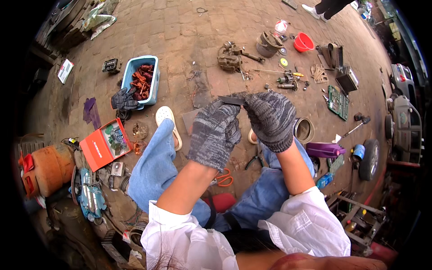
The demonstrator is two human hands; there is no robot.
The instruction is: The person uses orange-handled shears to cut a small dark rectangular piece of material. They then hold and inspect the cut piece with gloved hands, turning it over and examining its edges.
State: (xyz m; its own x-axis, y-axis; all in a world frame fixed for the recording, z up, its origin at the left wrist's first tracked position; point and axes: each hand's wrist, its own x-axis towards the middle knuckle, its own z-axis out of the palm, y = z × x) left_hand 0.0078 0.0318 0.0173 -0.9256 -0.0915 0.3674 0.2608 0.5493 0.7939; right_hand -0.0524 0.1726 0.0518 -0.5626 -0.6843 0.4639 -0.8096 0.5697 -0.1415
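Note:
Both of my hands wear grey knitted gloves and meet in front of me over my lap, holding a thin, dark, flat metal piece [231,100]. My left hand [213,135] has its fingers curled at the piece's left part. My right hand [269,118] is closed on its right end, with the fingertips hidden. Beneath my hands are my jeans [153,166] and cream clogs [176,139]. On the brick floor between my legs lie orange-handled scissors [223,180] and black pliers [253,163].
A blue tub [152,81] of reddish parts, an orange box [96,150] and a gas cylinder [56,168] are left. Ahead lie dirty machine parts [229,60] and a red bucket [303,42]. Right are a green tool case [337,102] and wheel [370,159]. A person [326,9] stands far ahead.

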